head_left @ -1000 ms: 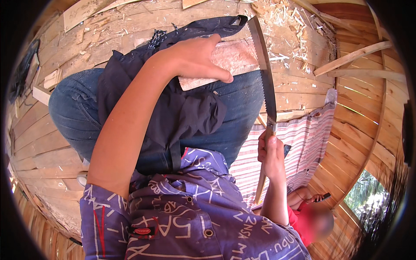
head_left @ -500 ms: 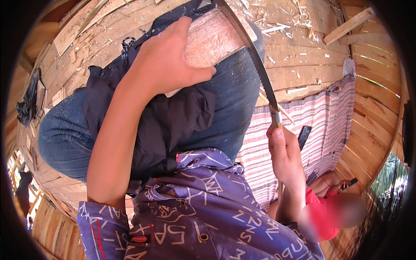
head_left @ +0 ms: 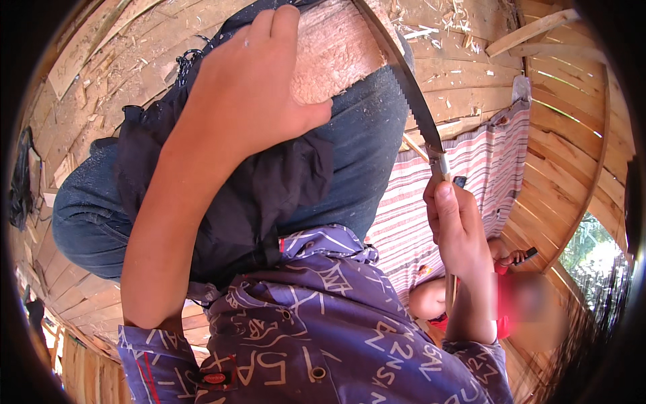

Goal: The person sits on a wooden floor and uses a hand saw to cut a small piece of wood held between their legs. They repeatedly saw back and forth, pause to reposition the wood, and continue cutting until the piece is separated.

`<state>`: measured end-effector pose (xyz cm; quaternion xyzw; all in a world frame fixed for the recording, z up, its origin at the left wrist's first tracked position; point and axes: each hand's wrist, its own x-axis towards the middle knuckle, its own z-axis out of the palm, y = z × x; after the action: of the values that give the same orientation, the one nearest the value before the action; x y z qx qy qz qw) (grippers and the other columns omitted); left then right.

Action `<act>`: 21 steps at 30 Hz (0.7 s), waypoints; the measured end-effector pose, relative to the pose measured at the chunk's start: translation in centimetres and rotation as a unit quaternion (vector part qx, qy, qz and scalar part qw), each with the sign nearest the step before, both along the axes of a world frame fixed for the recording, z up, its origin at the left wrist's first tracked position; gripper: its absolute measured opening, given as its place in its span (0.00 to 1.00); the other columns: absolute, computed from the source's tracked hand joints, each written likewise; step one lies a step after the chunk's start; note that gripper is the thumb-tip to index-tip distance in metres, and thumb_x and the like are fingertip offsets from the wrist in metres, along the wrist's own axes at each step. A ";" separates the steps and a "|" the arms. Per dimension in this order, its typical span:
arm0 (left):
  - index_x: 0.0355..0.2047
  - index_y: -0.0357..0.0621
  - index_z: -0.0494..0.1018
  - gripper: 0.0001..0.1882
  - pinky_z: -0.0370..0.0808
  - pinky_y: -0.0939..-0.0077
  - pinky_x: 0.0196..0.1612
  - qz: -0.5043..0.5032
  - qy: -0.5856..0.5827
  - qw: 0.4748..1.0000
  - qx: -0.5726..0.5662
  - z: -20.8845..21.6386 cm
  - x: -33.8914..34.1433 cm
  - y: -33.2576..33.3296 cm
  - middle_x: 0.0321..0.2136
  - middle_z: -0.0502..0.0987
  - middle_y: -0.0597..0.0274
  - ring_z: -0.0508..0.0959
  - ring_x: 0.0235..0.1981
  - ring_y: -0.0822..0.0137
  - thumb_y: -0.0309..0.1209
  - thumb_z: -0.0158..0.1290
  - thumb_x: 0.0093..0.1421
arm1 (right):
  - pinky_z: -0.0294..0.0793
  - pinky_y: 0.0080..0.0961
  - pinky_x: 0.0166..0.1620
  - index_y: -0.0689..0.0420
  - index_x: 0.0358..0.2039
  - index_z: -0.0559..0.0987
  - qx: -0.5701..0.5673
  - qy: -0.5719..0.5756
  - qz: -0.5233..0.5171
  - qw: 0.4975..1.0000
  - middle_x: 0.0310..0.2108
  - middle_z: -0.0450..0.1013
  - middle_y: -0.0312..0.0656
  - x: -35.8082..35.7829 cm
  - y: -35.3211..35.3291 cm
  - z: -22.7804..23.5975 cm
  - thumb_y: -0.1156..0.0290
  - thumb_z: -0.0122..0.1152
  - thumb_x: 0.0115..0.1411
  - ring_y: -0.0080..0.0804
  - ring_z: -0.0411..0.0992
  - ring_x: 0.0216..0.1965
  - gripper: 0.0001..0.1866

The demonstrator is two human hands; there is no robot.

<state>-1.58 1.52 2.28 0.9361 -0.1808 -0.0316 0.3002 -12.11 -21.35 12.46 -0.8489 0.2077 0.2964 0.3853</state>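
Plank floor [head_left: 474, 101], strewn with wood shavings [head_left: 420, 32]. Right hand [head_left: 461, 225] closed round curved handsaw [head_left: 410, 91]; blade slants forward-left across right end of wood block [head_left: 336, 54]. Left hand [head_left: 252, 87], nearer block, clamps it left of blade, above jeans-clad thigh [head_left: 367, 155].

The top edge crops the tip of the saw blade [head_left: 416, 101].

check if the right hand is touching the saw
Touching. The head view shows the right hand wrapped around the saw at its handle end, with no gap between them.
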 end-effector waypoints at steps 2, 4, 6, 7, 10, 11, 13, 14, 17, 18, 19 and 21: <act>0.55 0.33 0.60 0.45 0.72 0.60 0.47 0.012 0.018 0.999 -0.037 -1.0 -0.3 0.1 0.46 0.70 0.43 0.73 0.47 0.44 0.40 0.66 0.38 | 0.57 0.29 0.28 0.64 0.23 0.66 -0.017 0.025 -0.006 1.000 0.16 0.55 0.38 1.0 0.8 0.8 0.56 0.41 0.69 0.24 0.53 0.23 0.25; 0.55 0.33 0.60 0.46 0.72 0.61 0.47 0.024 0.020 0.999 -0.041 -0.9 -0.6 -0.1 0.46 0.71 0.44 0.73 0.46 0.45 0.40 0.67 0.37 | 0.59 0.28 0.29 0.66 0.24 0.68 -0.069 0.032 0.012 0.997 0.16 0.58 0.38 2.7 1.8 0.5 0.53 0.40 0.69 0.24 0.55 0.24 0.27; 0.54 0.33 0.60 0.46 0.72 0.61 0.47 0.033 0.009 0.998 -0.047 -1.2 -0.7 -0.4 0.46 0.71 0.45 0.73 0.46 0.46 0.40 0.67 0.37 | 0.54 0.24 0.23 0.62 0.24 0.69 -0.097 0.022 0.031 0.995 0.14 0.57 0.32 4.2 2.8 -0.5 0.49 0.38 0.68 0.20 0.53 0.19 0.29; 0.54 0.33 0.60 0.46 0.72 0.61 0.47 0.035 0.000 0.998 -0.053 -1.4 -0.6 -0.4 0.46 0.71 0.46 0.73 0.46 0.47 0.40 0.67 0.37 | 0.49 0.20 0.18 0.57 0.23 0.69 -0.116 0.018 0.039 0.992 0.12 0.55 0.27 5.2 3.4 -0.8 0.45 0.35 0.68 0.16 0.50 0.13 0.29; 0.54 0.34 0.60 0.45 0.73 0.60 0.47 0.045 0.014 0.997 -0.064 -2.1 -0.7 0.3 0.45 0.71 0.47 0.74 0.46 0.47 0.40 0.67 0.37 | 0.49 0.20 0.18 0.57 0.23 0.70 -0.115 -0.004 0.060 0.992 0.12 0.55 0.27 8.8 5.0 -2.5 0.44 0.36 0.68 0.16 0.51 0.14 0.30; 0.54 0.35 0.60 0.45 0.73 0.60 0.46 0.052 0.020 0.996 -0.065 -2.4 -0.4 0.5 0.45 0.71 0.48 0.74 0.46 0.47 0.40 0.67 0.36 | 0.49 0.20 0.19 0.57 0.22 0.69 -0.133 -0.008 0.069 0.989 0.13 0.55 0.27 9.4 5.8 -2.7 0.45 0.37 0.68 0.17 0.52 0.14 0.29; 0.53 0.36 0.60 0.45 0.73 0.60 0.46 0.046 0.034 0.994 -0.088 -2.7 -0.2 0.6 0.45 0.72 0.48 0.74 0.46 0.47 0.41 0.66 0.36 | 0.50 0.20 0.19 0.57 0.22 0.69 -0.130 -0.045 0.092 0.986 0.14 0.56 0.28 8.8 5.2 -2.6 0.46 0.37 0.68 0.16 0.52 0.14 0.29; 0.53 0.37 0.60 0.44 0.73 0.60 0.45 0.046 0.046 0.993 -0.097 -2.9 -0.4 0.5 0.45 0.72 0.48 0.74 0.46 0.47 0.42 0.66 0.36 | 0.50 0.20 0.19 0.58 0.22 0.69 -0.125 -0.059 0.105 0.985 0.14 0.56 0.28 7.9 4.6 -2.9 0.47 0.37 0.68 0.16 0.52 0.15 0.29; 0.44 0.36 0.65 0.39 0.76 0.60 0.40 0.014 0.010 0.994 -0.112 -3.1 -0.6 -0.5 0.36 0.75 0.50 0.78 0.39 0.50 0.45 0.66 0.34 | 0.50 0.18 0.17 0.57 0.24 0.67 -0.088 -0.098 0.055 0.990 0.13 0.55 0.27 4.2 3.4 -4.1 0.47 0.35 0.69 0.16 0.51 0.13 0.28; 0.46 0.37 0.64 0.40 0.76 0.60 0.41 0.004 0.036 0.994 -0.100 -3.1 -0.5 -0.4 0.39 0.74 0.49 0.77 0.41 0.49 0.44 0.66 0.35 | 0.50 0.18 0.16 0.57 0.24 0.67 -0.079 -0.091 0.030 0.992 0.13 0.55 0.27 3.6 3.1 -4.3 0.46 0.35 0.69 0.15 0.51 0.13 0.28; 0.48 0.37 0.62 0.41 0.75 0.59 0.43 -0.007 0.063 0.994 -0.087 -2.8 -0.3 -0.2 0.42 0.73 0.48 0.76 0.43 0.48 0.44 0.66 0.35 | 0.49 0.17 0.16 0.56 0.24 0.66 -0.066 -0.088 0.026 0.994 0.13 0.55 0.27 3.3 3.0 -4.8 0.45 0.34 0.69 0.15 0.51 0.13 0.28; 0.50 0.36 0.61 0.42 0.74 0.59 0.44 -0.019 0.080 0.993 -0.079 -2.6 -0.2 -0.1 0.45 0.72 0.47 0.75 0.45 0.47 0.43 0.65 0.36 | 0.49 0.17 0.16 0.56 0.24 0.65 -0.042 -0.085 0.017 0.995 0.13 0.54 0.27 3.4 3.2 -5.3 0.45 0.33 0.69 0.15 0.51 0.12 0.28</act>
<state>-1.79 1.46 -0.33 0.9002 -0.1760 -0.0973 0.3863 -8.74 -18.13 7.15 -0.8897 0.1719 0.2207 0.3609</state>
